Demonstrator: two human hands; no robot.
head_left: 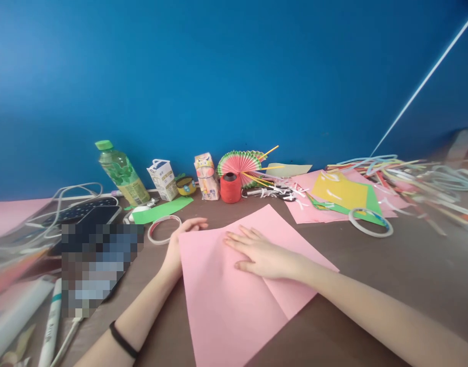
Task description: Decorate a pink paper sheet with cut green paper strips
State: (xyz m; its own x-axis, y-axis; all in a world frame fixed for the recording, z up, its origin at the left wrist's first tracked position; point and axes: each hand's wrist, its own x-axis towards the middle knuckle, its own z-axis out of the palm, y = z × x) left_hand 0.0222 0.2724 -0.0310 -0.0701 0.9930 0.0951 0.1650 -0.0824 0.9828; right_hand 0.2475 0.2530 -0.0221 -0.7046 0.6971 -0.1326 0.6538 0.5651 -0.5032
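Note:
A pink sheet of paper [222,295] with a crease line lies in front of me, its left side raised a little off the table. My right hand [259,252] rests on it, palm down, fingers stretched out and spread. At the upper left edge of the sheet is my left hand [182,237], partly hidden behind the paper. Its visible fingers are stretched out, and I see nothing held in them. A roll of tape [150,233] lies just left of those fingers.
Along the blue wall stand a green-capped bottle [121,171], a small carton [163,181], a red spool of thread [230,189] and a paper fan [239,164]. Coloured paper [335,189], another tape roll [371,233] and paper strips lie right. A phone [104,270] and marker [50,331] lie left.

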